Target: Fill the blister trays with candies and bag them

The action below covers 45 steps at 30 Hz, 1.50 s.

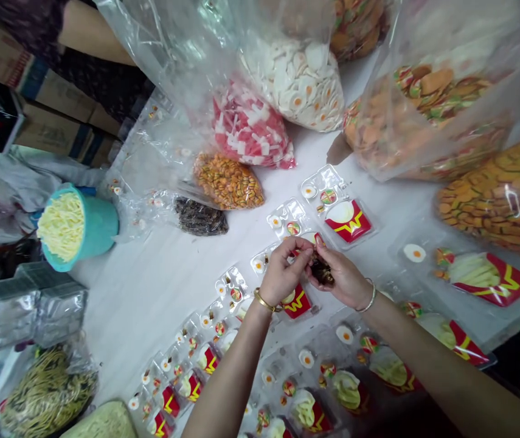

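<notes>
My right hand (pixel 344 277) is closed around a small clump of dark brown pieces (pixel 321 271), whose kind I cannot make out. Fingertips of my left hand (pixel 284 267) are pinched together at the clump's near side; what they grip is hidden. Both hands hover over rows of clear plastic blister trays (pixel 287 213). In the trays lie tiny fried eggs (pixel 309 190), small round pizza-like pieces (pixel 328 196) and red fries pouches with a yellow zigzag (pixel 348 222). Some pouches hold pale fries (pixel 476 269).
Clear bags of egg pieces (pixel 305 85), red-and-white pieces (pixel 250 128), orange pieces (pixel 227 181) and dark pieces (pixel 200 216) line the table's far side. Larger bags (pixel 501 207) stand right. At left are a teal bucket (pixel 102 225), stacked clear trays (pixel 4 313) and another person's arm (pixel 95 33).
</notes>
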### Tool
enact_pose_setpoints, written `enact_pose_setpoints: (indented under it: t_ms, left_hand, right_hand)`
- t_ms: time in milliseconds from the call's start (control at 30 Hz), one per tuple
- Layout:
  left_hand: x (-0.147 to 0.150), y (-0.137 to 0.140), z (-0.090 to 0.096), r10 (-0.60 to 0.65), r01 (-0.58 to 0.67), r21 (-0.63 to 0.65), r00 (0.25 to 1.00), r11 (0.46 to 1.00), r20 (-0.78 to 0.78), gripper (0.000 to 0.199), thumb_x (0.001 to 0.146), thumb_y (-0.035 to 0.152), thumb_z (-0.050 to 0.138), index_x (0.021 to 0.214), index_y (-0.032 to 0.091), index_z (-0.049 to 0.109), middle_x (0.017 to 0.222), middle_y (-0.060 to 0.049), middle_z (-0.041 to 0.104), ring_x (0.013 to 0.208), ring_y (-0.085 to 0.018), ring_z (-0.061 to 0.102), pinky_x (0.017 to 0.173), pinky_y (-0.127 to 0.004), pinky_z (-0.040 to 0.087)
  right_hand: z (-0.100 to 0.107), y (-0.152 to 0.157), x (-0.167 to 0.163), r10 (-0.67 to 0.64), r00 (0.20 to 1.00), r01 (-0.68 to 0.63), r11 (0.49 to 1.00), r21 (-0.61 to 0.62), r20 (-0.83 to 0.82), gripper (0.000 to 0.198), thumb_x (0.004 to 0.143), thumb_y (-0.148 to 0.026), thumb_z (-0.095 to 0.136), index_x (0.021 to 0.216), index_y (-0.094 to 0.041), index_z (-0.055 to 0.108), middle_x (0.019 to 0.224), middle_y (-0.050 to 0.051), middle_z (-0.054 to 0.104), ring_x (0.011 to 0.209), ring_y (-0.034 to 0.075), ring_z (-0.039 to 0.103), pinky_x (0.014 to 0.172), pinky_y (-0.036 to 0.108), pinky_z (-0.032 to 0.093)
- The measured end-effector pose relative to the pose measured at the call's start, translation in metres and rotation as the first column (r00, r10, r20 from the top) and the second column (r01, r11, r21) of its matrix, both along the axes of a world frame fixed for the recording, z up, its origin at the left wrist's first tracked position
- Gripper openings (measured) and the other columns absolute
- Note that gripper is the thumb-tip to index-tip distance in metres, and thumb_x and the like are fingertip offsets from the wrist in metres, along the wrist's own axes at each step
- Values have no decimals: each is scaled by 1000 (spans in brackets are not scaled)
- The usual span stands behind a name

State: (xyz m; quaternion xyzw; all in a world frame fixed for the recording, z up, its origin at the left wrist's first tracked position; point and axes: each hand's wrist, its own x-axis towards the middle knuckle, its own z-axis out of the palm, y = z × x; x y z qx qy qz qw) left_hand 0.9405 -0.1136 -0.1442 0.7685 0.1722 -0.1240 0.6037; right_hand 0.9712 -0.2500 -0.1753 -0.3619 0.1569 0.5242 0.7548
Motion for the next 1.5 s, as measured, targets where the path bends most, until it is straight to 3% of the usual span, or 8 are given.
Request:
enact_pose_setpoints:
  t_ms: [267, 533, 867, 1000, 1133, 1233, 1367, 1500]
  left_hand:
    - [-14, -14, 6, -184, 48, 634, 971, 772, 150, 18, 87, 31, 56, 102, 24, 62, 100, -4, 64, 96, -20, 54, 87, -37, 34]
    - [12, 6, -10, 147, -218, 434, 970, 874, 191, 17, 92, 31, 44, 91, 21, 57, 86, -4, 64, 81, -16, 58, 76, -29, 41]
    - [76, 42, -52, 55, -17, 767, 998, 641, -24, 8, 81, 24, 55, 75, 20, 59, 66, -2, 59, 66, -18, 54, 66, -29, 37]
    - [62, 31, -33, 62, -112, 651, 993, 751, 99, 17, 86, 34, 54, 88, 19, 61, 82, -5, 61, 80, -17, 56, 77, -30, 40]
    - [29, 1, -5, -34, 21, 165, 997, 986, 75, 22, 81, 37, 62, 93, 19, 62, 97, -5, 62, 92, -16, 56, 85, -29, 43]
    - [15, -22, 0, 83, -85, -96, 996, 992, -24, 18, 82, 35, 61, 88, 18, 60, 96, -4, 62, 83, -14, 57, 76, -26, 46]
    - [35, -32, -16, 224, -221, -81, 974, 972, 27, 16, 82, 33, 60, 83, 18, 57, 86, -2, 62, 77, -13, 56, 71, -25, 45]
    - [90, -19, -31, 198, -233, 191, 962, 954, 186, 14, 81, 30, 59, 77, 19, 51, 71, 2, 56, 65, -11, 51, 64, -23, 40]
  right_hand:
    - [5, 12, -2, -153, 986, 161, 977, -137, 68, 41, 81, -58, 57, 71, -19, 53, 54, -5, 44, 41, 7, 37, 34, 20, 23]
    - [0, 10, -4, -160, 987, 163, 972, -170, 28, 46, 78, -64, 55, 77, -18, 58, 64, 0, 58, 47, 9, 48, 36, 20, 23]
    - [-3, 0, 3, -156, 988, 156, 979, -135, 7, 47, 82, -62, 51, 69, -18, 56, 61, 0, 57, 46, 9, 47, 36, 19, 22]
    - [0, -4, 8, -162, 982, 156, 985, -70, -96, 47, 82, -63, 50, 69, -18, 54, 60, -1, 57, 44, 9, 47, 36, 20, 20]
    - [2, -1, 8, -171, 973, 165, 985, -50, -152, 48, 80, -66, 51, 70, -19, 53, 56, -1, 55, 42, 9, 47, 36, 21, 20]
    - [3, 2, 7, -198, 971, 186, 978, -97, -135, 44, 78, -65, 55, 76, -21, 55, 54, -3, 53, 41, 10, 46, 35, 22, 21]
    - [4, -6, 10, -246, 960, 235, 967, -97, -130, 40, 81, -60, 53, 72, -20, 54, 56, -1, 54, 42, 10, 45, 36, 22, 20]
    - [8, -28, 16, -278, 952, 278, 960, -23, -124, 21, 80, -40, 58, 87, -20, 59, 69, 0, 59, 51, 10, 47, 40, 21, 26]
